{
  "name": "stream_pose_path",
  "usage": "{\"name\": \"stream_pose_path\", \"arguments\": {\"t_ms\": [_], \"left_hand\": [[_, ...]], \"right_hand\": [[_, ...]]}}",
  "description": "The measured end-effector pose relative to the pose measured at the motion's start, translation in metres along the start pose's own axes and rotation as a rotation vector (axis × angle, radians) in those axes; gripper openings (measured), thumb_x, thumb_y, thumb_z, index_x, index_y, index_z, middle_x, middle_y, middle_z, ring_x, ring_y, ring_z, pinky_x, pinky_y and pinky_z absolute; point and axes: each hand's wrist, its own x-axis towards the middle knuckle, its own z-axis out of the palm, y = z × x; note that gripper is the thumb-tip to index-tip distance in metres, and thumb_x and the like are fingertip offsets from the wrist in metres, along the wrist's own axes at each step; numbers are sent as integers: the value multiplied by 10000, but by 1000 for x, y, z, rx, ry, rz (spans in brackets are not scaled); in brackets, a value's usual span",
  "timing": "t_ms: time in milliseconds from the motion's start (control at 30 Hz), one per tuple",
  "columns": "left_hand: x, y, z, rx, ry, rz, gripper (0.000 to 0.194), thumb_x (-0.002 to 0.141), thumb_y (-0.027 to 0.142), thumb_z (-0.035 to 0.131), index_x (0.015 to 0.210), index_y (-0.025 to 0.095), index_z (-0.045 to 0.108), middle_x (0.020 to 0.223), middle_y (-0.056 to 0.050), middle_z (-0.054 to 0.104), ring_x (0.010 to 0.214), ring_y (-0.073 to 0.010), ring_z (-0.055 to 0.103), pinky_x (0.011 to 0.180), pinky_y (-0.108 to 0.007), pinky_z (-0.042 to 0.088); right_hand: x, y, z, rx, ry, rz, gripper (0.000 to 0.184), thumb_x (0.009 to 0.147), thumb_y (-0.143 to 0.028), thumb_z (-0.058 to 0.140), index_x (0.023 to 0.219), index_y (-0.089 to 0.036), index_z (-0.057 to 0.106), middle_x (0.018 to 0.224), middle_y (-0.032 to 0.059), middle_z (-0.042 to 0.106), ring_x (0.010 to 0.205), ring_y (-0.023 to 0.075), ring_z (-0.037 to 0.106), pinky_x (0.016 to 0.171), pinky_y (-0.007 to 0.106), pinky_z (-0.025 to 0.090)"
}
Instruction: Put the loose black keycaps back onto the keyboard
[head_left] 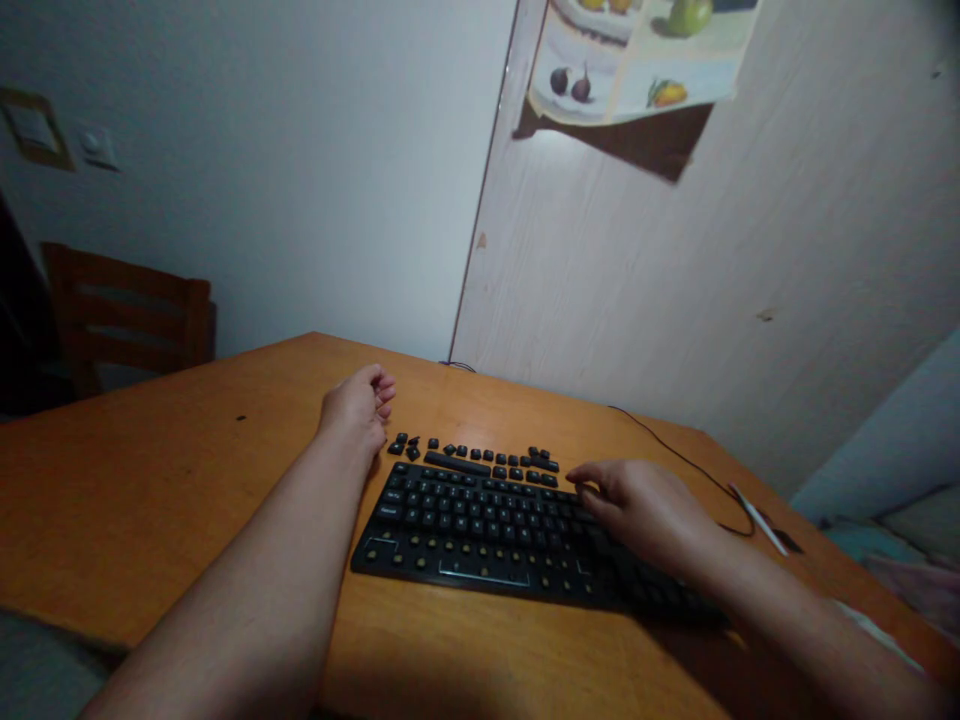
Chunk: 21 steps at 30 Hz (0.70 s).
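Across the desk (225, 490), keycaps (458, 464) sit rowed, perhaps for reach, between loosely curled left hand (354, 408) and half-closed right hand (637, 505); contents, I can't tell.

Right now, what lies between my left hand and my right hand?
In the head view, loose black keycaps, including one long bar, lie between your left hand and right hand, just beyond the keyboard.

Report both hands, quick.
Left hand: curled, partly closed; contents can't be told.
Right hand: at the keyboard, nearly closed in a pinch; contents can't be told.
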Motion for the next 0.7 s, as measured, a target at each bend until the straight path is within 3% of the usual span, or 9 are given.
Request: {"name": "stream_pose_path", "arguments": {"t_ms": [133, 300, 500, 700], "left_hand": [[0, 0, 0, 25, -6, 32, 112, 632, 213, 621, 725, 167, 578, 666, 11, 618, 542, -87, 541, 505, -211, 333], [-1, 1, -1, 31, -15, 26, 94, 647, 211, 621, 721, 167, 582, 666, 9, 623, 543, -85, 542, 503, -207, 337], [-4, 2, -1, 28, -14, 17, 78, 679, 208, 634, 731, 160, 604, 686, -1, 622, 573, -87, 554, 506, -194, 339], [-3, 1, -1, 42, -23, 18, 94, 673, 224, 642, 730, 163, 600, 679, -3, 634, 556, -90, 553, 510, -202, 355]], "right_hand": [[48, 15, 0, -24, -58, -22, 331, 912, -269, 575, 1183, -248, 764, 1055, 104, 788, 958, 269, 718, 780, 339, 491], [94, 23, 14, -20, -98, -26, 275, 883, -304, 640, 1105, -256, 796, 1058, 88, 787, 961, 257, 705, 767, 315, 480], [121, 25, 29, 19, -166, -51, 241, 859, -361, 683, 1038, -274, 817, 1048, 68, 793, 971, 249, 704, 751, 294, 471], [134, 29, 36, 64, -229, -57, 263, 805, -308, 722, 1044, -260, 820, 1050, 68, 796, 961, 242, 707, 765, 289, 476]]}}
